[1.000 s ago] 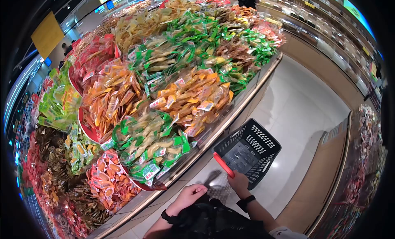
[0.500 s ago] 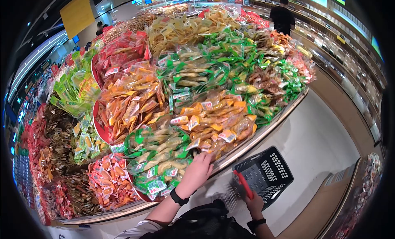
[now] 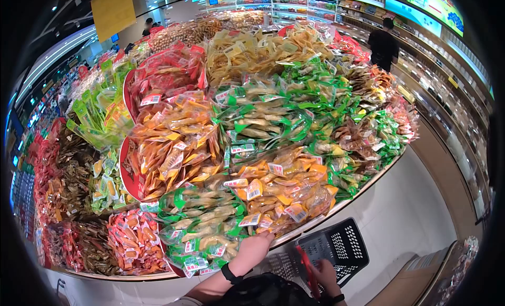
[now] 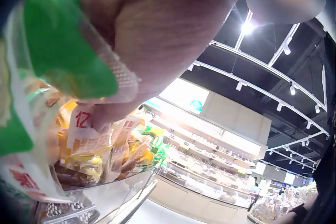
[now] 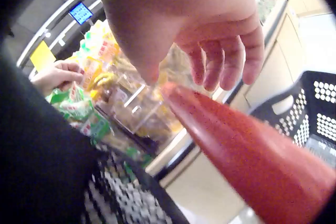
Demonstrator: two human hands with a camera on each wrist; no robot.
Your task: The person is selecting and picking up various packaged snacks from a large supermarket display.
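My left hand (image 3: 255,249) reaches onto the front edge of a heaped snack display, where the green-edged packets (image 3: 202,227) meet the orange packets (image 3: 284,187). In the left wrist view its fingers (image 4: 173,29) curl over a green-and-clear packet (image 4: 63,50), and a fingertip touches a white label with red print. In the right wrist view the left hand (image 5: 56,75) shows with bent knuckles on the packets. My right hand (image 3: 324,272) holds the red handle (image 3: 305,264) of a black perforated basket (image 3: 342,243). Its fingers (image 5: 220,61) hook round that handle (image 5: 247,150).
The display island (image 3: 363,187) is piled with red, yellow, green and orange packets and curves off to the left. A pale tiled aisle (image 3: 415,211) runs along its right side. A person in black (image 3: 383,43) stands far up that aisle by wall shelves (image 3: 452,111).
My left hand rose from beside my body to the display edge and settled on the packets. The view tilted up and the basket with my right hand slid lower in the head view.
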